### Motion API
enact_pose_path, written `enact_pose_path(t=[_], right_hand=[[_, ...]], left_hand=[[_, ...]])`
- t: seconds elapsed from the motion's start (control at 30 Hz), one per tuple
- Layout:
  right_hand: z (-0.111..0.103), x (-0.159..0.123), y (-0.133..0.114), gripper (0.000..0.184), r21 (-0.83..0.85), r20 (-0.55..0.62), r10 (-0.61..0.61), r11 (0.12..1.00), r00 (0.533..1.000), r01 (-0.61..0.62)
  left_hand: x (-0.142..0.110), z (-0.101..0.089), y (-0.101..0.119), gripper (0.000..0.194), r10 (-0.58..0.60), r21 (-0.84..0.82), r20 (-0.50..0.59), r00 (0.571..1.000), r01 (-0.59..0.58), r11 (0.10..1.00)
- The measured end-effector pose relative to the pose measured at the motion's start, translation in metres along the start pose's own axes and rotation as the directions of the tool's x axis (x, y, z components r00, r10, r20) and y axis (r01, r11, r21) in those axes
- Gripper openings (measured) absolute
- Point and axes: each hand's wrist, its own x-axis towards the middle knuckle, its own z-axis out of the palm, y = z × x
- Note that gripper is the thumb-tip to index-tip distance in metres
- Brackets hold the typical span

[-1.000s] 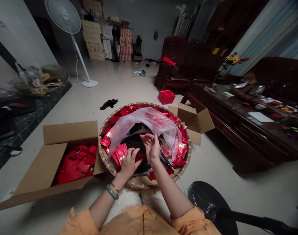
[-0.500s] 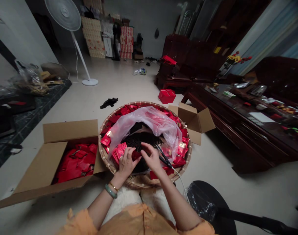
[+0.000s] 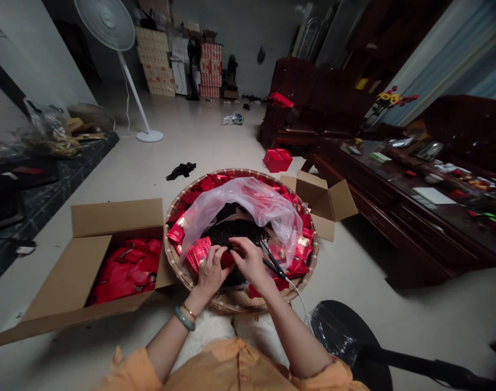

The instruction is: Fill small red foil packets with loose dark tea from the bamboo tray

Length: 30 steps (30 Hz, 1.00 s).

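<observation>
My left hand (image 3: 210, 270) and my right hand (image 3: 250, 263) meet over a round woven basket tray (image 3: 178, 274) on the floor. Both are closed on a small red packet (image 3: 227, 259) held between them, above a heap of dark loose leaves (image 3: 235, 233). A clear plastic bag (image 3: 251, 203) lies open around the leaves. Several red and gold packets (image 3: 196, 252) ring the heap. A black tool with a white cord (image 3: 274, 264) rests just right of my right hand.
An open cardboard box (image 3: 88, 260) of red packets sits to the left, a smaller open box (image 3: 323, 201) behind the tray on the right. A dark wooden table (image 3: 414, 217) runs along the right. A standing fan (image 3: 109, 32) and stacked cartons are far back.
My right hand, raised palm-up a second ago, has come down to join the left on the red packet. The left hand has stayed in place.
</observation>
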Motion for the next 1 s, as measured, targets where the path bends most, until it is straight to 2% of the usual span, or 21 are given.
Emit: enact_pose_path(t=[0.1, 0.2, 0.3, 0.4, 0.53, 0.6, 0.7, 0.8, 0.9, 1.0], right_hand=[[0.000, 0.000, -0.002, 0.031, 0.015, -0.031, -0.016, 1.000, 0.999, 0.016], [-0.005, -0.004, -0.004, 0.028, -0.112, -0.042, -0.064, 0.992, 0.997, 0.058], [-0.010, -0.008, -0.008, 0.025, -0.293, 0.078, -0.108, 0.948, 0.991, 0.127], [-0.011, -0.010, -0.011, 0.025, -0.402, 0.181, -0.112, 0.898, 0.977, 0.177], [-0.010, -0.008, -0.013, 0.028, -0.486, 0.124, -0.112, 0.859, 0.986, 0.159], [-0.009, -0.008, -0.012, 0.023, -0.513, 0.117, -0.113, 0.844, 0.987, 0.158], [-0.008, -0.010, -0.009, 0.014, -0.544, 0.123, -0.108, 0.824, 0.987, 0.158], [-0.008, -0.013, -0.006, 0.015, -0.546, 0.111, -0.086, 0.827, 0.990, 0.133], [-0.010, -0.015, -0.001, 0.025, -0.476, 0.117, -0.035, 0.875, 0.992, 0.087], [-0.012, -0.015, 0.003, 0.023, -0.374, 0.128, 0.017, 0.927, 0.992, 0.032]], left_hand=[[0.000, 0.000, -0.001, 0.043, 0.002, -0.006, 0.002, 1.000, -0.002, 1.000], [-0.001, 0.001, -0.002, 0.044, -0.006, -0.002, -0.004, 1.000, 0.006, 1.000], [-0.001, 0.002, -0.003, 0.042, -0.008, 0.014, -0.007, 1.000, 0.008, 1.000], [-0.001, 0.004, -0.001, 0.039, -0.011, 0.008, 0.005, 1.000, 0.011, 1.000], [-0.001, 0.006, -0.001, 0.043, -0.004, -0.020, -0.034, 0.999, 0.003, 1.000], [-0.001, 0.007, -0.002, 0.045, -0.008, -0.016, -0.049, 0.999, 0.008, 1.000], [-0.002, 0.007, -0.003, 0.046, -0.018, 0.001, -0.058, 0.998, 0.018, 1.000], [-0.002, 0.007, -0.004, 0.049, -0.018, 0.016, -0.059, 0.998, 0.019, 1.000], [-0.002, 0.006, -0.003, 0.053, -0.013, 0.030, -0.052, 0.999, 0.015, 0.999], [-0.002, 0.005, -0.002, 0.055, -0.016, 0.041, -0.043, 0.999, 0.018, 0.999]])
